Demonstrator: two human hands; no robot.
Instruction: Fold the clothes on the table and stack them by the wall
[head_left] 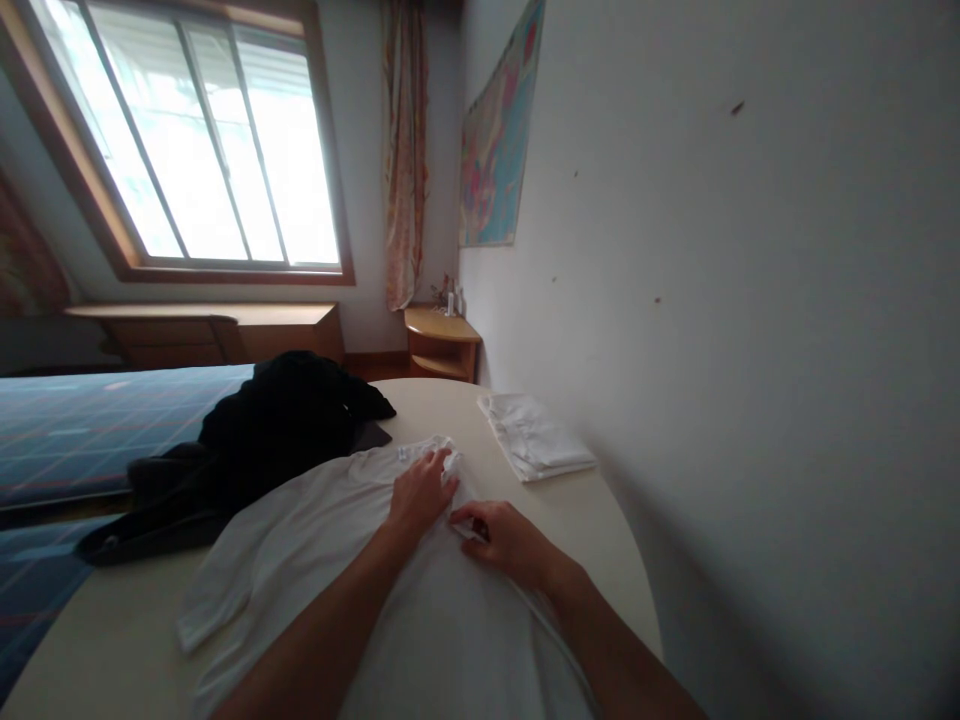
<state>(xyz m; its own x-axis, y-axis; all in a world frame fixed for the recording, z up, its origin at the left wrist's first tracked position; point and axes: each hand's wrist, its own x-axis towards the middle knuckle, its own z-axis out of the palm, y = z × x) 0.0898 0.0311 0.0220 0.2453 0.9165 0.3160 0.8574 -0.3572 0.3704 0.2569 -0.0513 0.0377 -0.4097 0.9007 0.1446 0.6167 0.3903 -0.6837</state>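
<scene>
A white T-shirt (322,520) lies spread over a round cream table, its collar at the far side and one short sleeve reaching out to the left. Near the collar and shoulder, my left hand (422,492) rests on the cloth with fingers curled, gripping a small bunch of fabric. Just to its right and nearer to me, my right hand (501,540) pinches the shirt's right side between thumb and fingers. The right sleeve appears gathered or folded under; my hands partly hide it.
A folded white cloth (534,436) lies at the table's (626,540) right edge, beside the wall. Black clothing (262,440) is heaped at the left, between the table and a blue plaid bed (112,425). A small corner shelf (439,325) stands beyond.
</scene>
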